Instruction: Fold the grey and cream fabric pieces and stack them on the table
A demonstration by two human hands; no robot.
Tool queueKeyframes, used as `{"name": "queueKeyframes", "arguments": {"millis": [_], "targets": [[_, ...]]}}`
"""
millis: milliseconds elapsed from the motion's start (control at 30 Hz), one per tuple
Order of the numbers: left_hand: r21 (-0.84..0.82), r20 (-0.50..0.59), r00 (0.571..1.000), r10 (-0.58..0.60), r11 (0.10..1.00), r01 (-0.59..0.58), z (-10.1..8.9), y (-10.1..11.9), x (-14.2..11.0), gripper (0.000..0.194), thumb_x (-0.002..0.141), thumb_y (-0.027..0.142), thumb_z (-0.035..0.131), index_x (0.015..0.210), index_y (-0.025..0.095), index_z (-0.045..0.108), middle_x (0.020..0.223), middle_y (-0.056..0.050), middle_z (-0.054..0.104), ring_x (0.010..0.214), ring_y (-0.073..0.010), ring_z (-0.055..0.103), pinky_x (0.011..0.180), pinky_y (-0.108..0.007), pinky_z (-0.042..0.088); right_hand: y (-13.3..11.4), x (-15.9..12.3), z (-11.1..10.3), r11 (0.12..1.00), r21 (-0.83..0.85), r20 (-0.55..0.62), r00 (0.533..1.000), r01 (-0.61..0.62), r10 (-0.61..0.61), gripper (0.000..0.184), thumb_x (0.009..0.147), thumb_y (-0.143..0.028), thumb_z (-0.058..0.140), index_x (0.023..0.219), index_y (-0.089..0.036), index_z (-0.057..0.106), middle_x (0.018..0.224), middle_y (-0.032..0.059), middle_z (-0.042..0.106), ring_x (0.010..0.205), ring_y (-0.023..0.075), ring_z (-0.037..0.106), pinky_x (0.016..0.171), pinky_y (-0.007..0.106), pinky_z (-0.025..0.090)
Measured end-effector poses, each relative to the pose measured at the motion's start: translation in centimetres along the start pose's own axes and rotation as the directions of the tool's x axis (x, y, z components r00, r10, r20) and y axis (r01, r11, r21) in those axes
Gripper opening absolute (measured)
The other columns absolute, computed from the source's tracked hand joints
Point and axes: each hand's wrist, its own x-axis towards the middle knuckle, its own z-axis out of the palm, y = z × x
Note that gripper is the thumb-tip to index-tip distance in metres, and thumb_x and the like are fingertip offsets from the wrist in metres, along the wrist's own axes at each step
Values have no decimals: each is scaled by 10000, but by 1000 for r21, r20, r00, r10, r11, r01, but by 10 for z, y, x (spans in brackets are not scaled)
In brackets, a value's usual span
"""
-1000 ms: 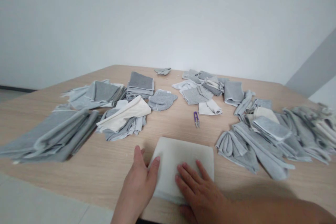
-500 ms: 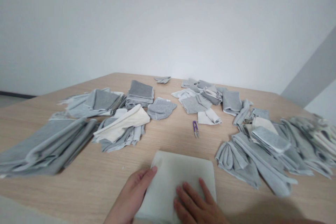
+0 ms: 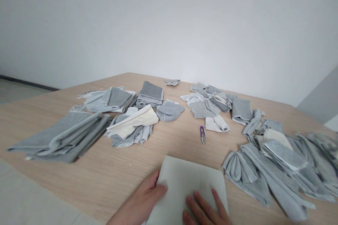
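Observation:
A folded pale off-white cloth [image 3: 190,179] lies on the table at the bottom centre, its near edge cut off by the picture. My left hand [image 3: 142,197] grips its left edge, thumb on top and the other fingers hidden at the side or beneath. Flat on the cloth's lower right rests my right hand [image 3: 206,211], fingers spread and nothing in them. Purple-handled thread snips [image 3: 202,134] lie just beyond the cloth.
The wooden table [image 3: 105,186] carries grey folded cloths [image 3: 66,133] on the left, a cream cloth [image 3: 133,121] over grey pieces, and a neat dark grey stack [image 3: 150,93]. On the right is a heap of grey cloths [image 3: 269,172]. A white wall stands behind.
The whole view has shifted and tilted slightly, so more floor shows at lower left. My left thumb reaches a little further onto the cloth; the right hand stays flat on it.

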Motion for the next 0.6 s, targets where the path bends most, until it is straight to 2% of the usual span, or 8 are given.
{"name": "queueKeyframes", "arguments": {"millis": [67, 200, 267, 333, 400, 467, 567, 600], "targets": [[33, -16, 998, 54, 998, -53, 2, -2, 1, 456, 716, 343, 633, 1138, 178, 682, 871, -78, 740, 834, -273, 684, 733, -395, 547, 2, -4, -1, 1000, 5, 23, 999, -29, 29, 355, 942, -318, 518, 1295, -289, 541, 1293, 40, 614, 1139, 245, 633, 1163, 556, 215], [86, -50, 986, 160, 984, -155, 3, -9, 1, 430, 787, 370, 582, 1171, 196, 672, 987, -86, 735, 967, -285, 664, 850, -422, 527, 13, -6, -5, 997, -64, 25, 999, -43, 45, 357, 957, -294, 478, 1307, -263, 540, 1305, 51, 612, 1166, 240, 610, 1174, 551, 177], [131, -79, 978, 193, 975, -181, -1, -10, -1, 435, 824, 387, 555, 1207, 203, 650, 1056, -80, 723, 1024, -289, 648, 886, -420, 516, 21, -6, -10, 992, -106, 39, 997, -61, 65, 414, 946, -294, 490, 1352, -213, 509, 1335, 88, 586, 1182, 261, 596, 1165, 552, 207], [197, -145, 961, 234, 959, -204, -5, -9, -6, 454, 852, 424, 538, 1242, 206, 622, 1124, -70, 704, 1060, -288, 633, 911, -406, 507, 27, -8, -15, 990, -101, 85, 990, -100, 109, 590, 921, -361, 519, 1448, -130, 387, 1384, 155, 526, 1230, 310, 552, 1131, 564, 278], [258, -248, 925, 289, 940, -224, -8, -7, -11, 492, 857, 477, 537, 1263, 205, 599, 1162, -61, 690, 1068, -286, 628, 925, -388, 501, 29, -11, -20, 981, -38, 141, 971, -189, 192, 836, 882, -451, 547, 1517, -52, 176, 1447, 221, 418, 1307, 361, 463, 1082, 569, 354], [265, -391, 859, 331, 934, -239, -7, -5, -16, 558, 835, 540, 557, 1269, 192, 585, 1164, -62, 688, 1053, -288, 633, 925, -377, 503, 26, -15, -20, 943, 68, 185, 933, -325, 308, 975, 868, -478, 552, 1522, -48, -29, 1491, 242, 325, 1355, 370, 395, 1040, 540, 423], [111, -596, 753, 278, 958, -265, 5, -6, -23, 680, 789, 611, 590, 1312, 180, 529, 1155, -72, 691, 1012, -285, 652, 881, -369, 533, 16, -14, -7, 810, 326, 253, 871, -487, 421, 944, 905, -388, 524, 1509, -183, -172, 1501, 183, 349, 1325, 308, 451, 961, 444, 521], [28, -632, 740, 229, 961, -274, 12, -7, -25, 714, 781, 618, 601, 1340, 186, 495, 1152, -72, 693, 1003, -281, 659, 862, -368, 543, 11, -12, 1, 751, 434, 263, 868, -497, 421, 951, 902, -371, 531, 1503, -229, -193, 1496, 165, 370, 1304, 293, 478, 935, 423, 539]]}}
